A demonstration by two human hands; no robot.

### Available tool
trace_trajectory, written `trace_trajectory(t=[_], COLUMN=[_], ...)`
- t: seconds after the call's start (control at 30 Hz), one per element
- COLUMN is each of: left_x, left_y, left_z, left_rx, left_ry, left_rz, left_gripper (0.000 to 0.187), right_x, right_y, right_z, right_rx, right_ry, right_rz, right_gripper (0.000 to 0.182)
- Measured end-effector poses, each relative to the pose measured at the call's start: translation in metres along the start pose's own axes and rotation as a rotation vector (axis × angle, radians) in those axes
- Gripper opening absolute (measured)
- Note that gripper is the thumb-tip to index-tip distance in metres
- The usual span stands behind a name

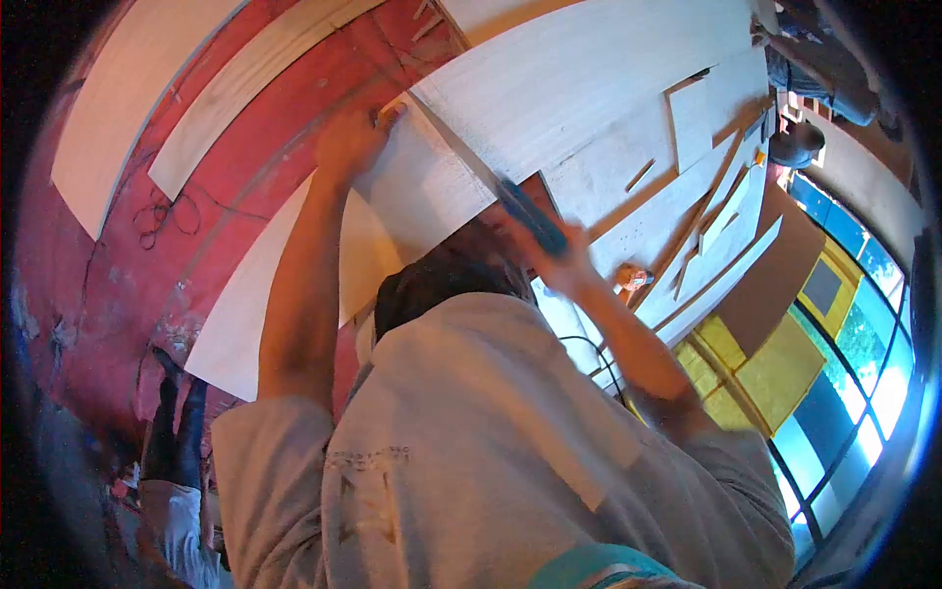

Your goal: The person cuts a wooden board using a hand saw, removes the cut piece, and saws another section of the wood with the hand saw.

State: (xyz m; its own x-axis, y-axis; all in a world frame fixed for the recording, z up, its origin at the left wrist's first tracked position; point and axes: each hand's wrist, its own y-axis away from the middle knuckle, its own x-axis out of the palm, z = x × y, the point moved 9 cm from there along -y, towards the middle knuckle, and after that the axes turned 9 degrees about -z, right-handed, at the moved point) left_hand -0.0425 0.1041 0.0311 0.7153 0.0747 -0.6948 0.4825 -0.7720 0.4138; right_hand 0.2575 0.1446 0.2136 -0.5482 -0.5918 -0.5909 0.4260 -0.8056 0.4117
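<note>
My right hand (561, 257) is closed around the blue handle of a handsaw (535, 218); hand and handle are smeared by motion. The saw's narrow blade slants up and left along the edge of a pale board (427, 182). Over that board's far left corner, my left hand (355, 142) is closed, its fingers bent at the edge. A large white sheet (569, 74) lies just beyond the blade. Whether the blade's teeth touch the wood is too blurred to tell.
Long pale planks (245, 83) lie on the red floor (235, 245) at left, near a thin cord (167, 218). Wood strips and a small bottle (633, 277) rest on sheets at right. Another person's legs (177, 432) show lower left; another person (819, 74) is upper right.
</note>
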Motion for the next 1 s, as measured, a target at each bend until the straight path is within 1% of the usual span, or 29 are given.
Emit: trace_trajectory(t=[0.03,0.07,0.1,0.13,0.2,0.27,0.3,0.33,0.37,0.4,0.43,0.47,0.5,0.57,0.6,0.63,0.67,0.7,0.73,0.8,0.83,0.9,0.97,1.0], left_x=[0.003,0.004,0.000,0.002,-0.008,-0.001,0.006,0.014,0.017,0.016,0.005,-0.006,-0.009,0.006,0.009,0.009,0.006,-0.004,-0.018,-0.012,0.004,0.008,0.011,0.011], left_y=[-0.002,-0.002,-0.003,0.004,0.000,0.001,0.000,-0.001,-0.004,-0.002,0.004,0.006,0.003,0.002,0.001,-0.002,-0.001,0.004,0.007,0.019,0.009,-0.009,0.001,0.004], left_z=[0.000,0.000,-0.002,-0.004,-0.007,-0.004,0.002,0.010,0.011,0.006,-0.006,-0.016,-0.020,-0.004,0.003,0.003,-0.002,-0.013,-0.025,-0.014,0.001,0.001,0.001,0.002], left_rx=[-0.004,-0.009,-0.010,-0.022,-0.024,-0.003,0.000,0.004,0.008,0.010,0.057,0.104,0.105,-0.043,-0.048,0.013,0.075,0.073,0.003,-0.075,-0.036,0.021,0.006,0.002], left_ry=[0.012,0.020,0.013,0.024,0.032,-0.054,-0.049,0.004,0.058,0.063,0.121,0.176,0.172,-0.015,-0.021,0.046,0.119,0.120,0.099,0.067,0.045,0.033,0.162,0.169], left_rz=[0.036,0.070,0.056,0.065,0.033,0.035,0.037,0.022,-0.004,0.001,-0.033,-0.069,-0.065,0.180,0.182,0.070,-0.044,-0.047,0.055,0.178,0.136,0.077,0.057,0.062], left_gripper=[0.068,0.067,0.067,0.067,0.067,0.065,0.065,0.065,0.064,0.064,0.063,0.062,0.062,0.059,0.059,0.059,0.059,0.059,0.061,0.062,0.064,0.065,0.065,0.065], right_x=[0.033,0.039,0.038,0.034,0.018,-0.036,-0.064,-0.094,-0.122,-0.145,-0.158,-0.167,-0.163,-0.148,-0.120,-0.068,-0.025,0.017,0.033,0.039,0.036,0.010,-0.046,-0.075], right_y=[-0.033,-0.039,-0.044,-0.032,-0.023,0.026,0.063,0.102,0.139,0.161,0.174,0.182,0.180,0.158,0.141,0.090,0.038,-0.014,-0.036,-0.041,-0.042,-0.022,0.043,0.081], right_z=[-0.028,-0.007,0.014,0.014,0.006,0.041,0.027,0.025,0.024,0.040,0.057,0.067,0.062,0.047,0.000,-0.014,-0.019,-0.023,-0.006,0.012,0.015,0.013,0.036,0.022], right_rx=[0.125,0.105,0.086,0.099,0.249,0.271,0.293,0.351,0.382,0.299,0.336,0.368,0.371,0.238,0.324,0.186,0.119,0.044,0.193,0.201,0.202,0.121,0.268,0.270], right_ry=[-0.098,-0.054,-0.013,-0.021,-0.094,0.018,0.161,0.111,0.141,0.175,0.148,0.146,0.141,0.106,0.105,0.125,0.005,-0.110,-0.078,-0.065,-0.037,-0.058,0.019,0.137], right_rz=[0.024,0.026,0.024,0.017,0.006,0.019,0.039,0.045,0.055,0.053,0.086,0.070,0.069,0.034,0.073,0.097,0.024,-0.040,0.005,0.020,0.017,-0.018,0.012,0.068], right_gripper=[0.026,0.027,0.029,0.029,0.028,0.026,0.023,0.021,0.019,0.020,0.020,0.019,0.019,0.018,0.016,0.015,0.022,0.028,0.032,0.033,0.034,0.030,0.023,0.022])
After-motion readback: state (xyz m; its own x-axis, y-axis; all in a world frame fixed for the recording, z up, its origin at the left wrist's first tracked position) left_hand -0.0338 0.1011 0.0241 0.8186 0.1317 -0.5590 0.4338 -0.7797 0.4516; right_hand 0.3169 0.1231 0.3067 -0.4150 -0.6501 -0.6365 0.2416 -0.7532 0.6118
